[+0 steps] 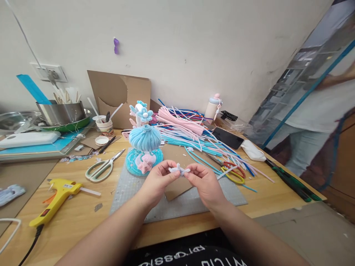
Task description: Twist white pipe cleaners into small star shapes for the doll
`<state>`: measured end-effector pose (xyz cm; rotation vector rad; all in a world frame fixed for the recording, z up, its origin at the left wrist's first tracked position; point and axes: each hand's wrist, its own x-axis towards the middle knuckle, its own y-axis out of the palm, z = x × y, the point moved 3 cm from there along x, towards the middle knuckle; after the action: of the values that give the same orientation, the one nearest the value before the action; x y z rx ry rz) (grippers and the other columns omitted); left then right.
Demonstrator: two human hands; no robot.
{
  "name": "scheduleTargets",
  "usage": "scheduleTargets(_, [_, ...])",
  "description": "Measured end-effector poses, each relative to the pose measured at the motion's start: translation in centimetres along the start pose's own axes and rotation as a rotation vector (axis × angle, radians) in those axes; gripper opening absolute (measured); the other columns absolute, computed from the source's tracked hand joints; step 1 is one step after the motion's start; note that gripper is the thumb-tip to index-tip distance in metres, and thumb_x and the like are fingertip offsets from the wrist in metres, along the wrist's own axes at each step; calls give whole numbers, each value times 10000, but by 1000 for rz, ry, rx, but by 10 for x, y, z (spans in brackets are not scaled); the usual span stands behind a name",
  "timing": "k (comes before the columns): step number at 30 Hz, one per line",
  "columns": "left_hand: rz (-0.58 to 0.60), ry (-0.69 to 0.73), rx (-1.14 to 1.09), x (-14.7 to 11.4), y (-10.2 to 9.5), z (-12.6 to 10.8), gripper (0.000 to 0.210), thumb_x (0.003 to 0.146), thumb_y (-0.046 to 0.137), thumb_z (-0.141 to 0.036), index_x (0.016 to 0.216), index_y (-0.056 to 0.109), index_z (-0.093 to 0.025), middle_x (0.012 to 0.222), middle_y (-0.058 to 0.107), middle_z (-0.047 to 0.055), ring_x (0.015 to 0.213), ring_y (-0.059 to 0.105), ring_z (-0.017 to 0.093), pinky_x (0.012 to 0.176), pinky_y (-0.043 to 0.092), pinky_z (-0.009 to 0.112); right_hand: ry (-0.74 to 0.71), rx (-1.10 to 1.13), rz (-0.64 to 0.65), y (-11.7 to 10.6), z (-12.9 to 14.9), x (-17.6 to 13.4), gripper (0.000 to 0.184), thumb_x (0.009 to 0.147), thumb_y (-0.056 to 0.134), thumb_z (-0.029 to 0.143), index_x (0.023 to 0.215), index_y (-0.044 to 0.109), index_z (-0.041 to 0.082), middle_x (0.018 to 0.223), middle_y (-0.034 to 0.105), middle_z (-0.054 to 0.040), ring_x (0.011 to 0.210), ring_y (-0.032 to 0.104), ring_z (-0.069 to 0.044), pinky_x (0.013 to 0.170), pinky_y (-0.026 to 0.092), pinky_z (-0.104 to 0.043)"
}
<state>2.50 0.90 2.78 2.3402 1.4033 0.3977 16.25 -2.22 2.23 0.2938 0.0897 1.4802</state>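
Between the fingertips of both hands is a small pale lilac shape of bent pipe cleaner (179,170), with short lobes sticking out. My left hand (162,177) pinches its left side, and my right hand (203,181) pinches its right side. Under them lie a brown cardboard piece (175,193) and a grey cutting mat (130,195). Just behind my left hand stands a light blue pipe cleaner craft (144,138) with a pleated dome, a blue flower on top and a pink starfish on its round base.
A yellow glue gun (59,197) and white-handled scissors (101,170) lie left. Pipe cleaners (180,123) are heaped behind, beside a phone (227,138). Red-and-yellow scissors (233,173) and green-handled pliers (294,181) lie right. A person (313,107) stands beyond the table's right side.
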Motion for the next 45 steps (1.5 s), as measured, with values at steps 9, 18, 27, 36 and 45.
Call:
scheduleTargets(9, [-207, 126, 405, -1, -3, 1, 198, 656, 741, -294, 759, 663, -144, 717, 673, 26, 660, 586, 147, 640, 429, 252, -54, -319, -32, 2, -7, -4, 216, 777, 612, 356, 683, 537, 177, 547, 501, 36, 474, 406, -86, 460, 303, -216])
scheduleTargets(18, [3, 188, 1073, -4, 0, -16, 91, 737, 641, -239, 741, 695, -165, 743, 684, 49, 726, 597, 198, 668, 413, 296, -359, -1205, 260, 5, 41, -2, 120, 778, 547, 142, 738, 651, 188, 708, 658, -21, 681, 564, -156, 613, 338, -274])
scheduleTargets(27, [261, -174, 254, -4, -2, -10, 166, 631, 765, -258, 723, 679, -149, 688, 659, 10, 643, 563, 120, 633, 399, 230, 284, -126, 537, -5, 22, 13, 158, 691, 716, 249, 738, 594, 162, 565, 504, 62, 445, 324, -38, 414, 201, -177])
scheduleTargets(36, [-5, -6, -33, -3, 2, 2, 138, 668, 756, -243, 700, 654, -157, 731, 635, -3, 716, 536, 103, 721, 389, 218, -17, -113, 89, 6, 12, -1, 164, 704, 720, 315, 775, 635, 195, 596, 517, 42, 518, 401, -76, 488, 312, -209])
scheduleTargets(45, [11, 200, 520, 1, -1, -13, 126, 687, 718, -225, 736, 622, -161, 785, 612, 14, 771, 551, 148, 736, 416, 267, -25, -256, 10, -1, 0, 3, 165, 706, 700, 322, 740, 638, 173, 673, 626, -1, 639, 542, -135, 607, 415, -258])
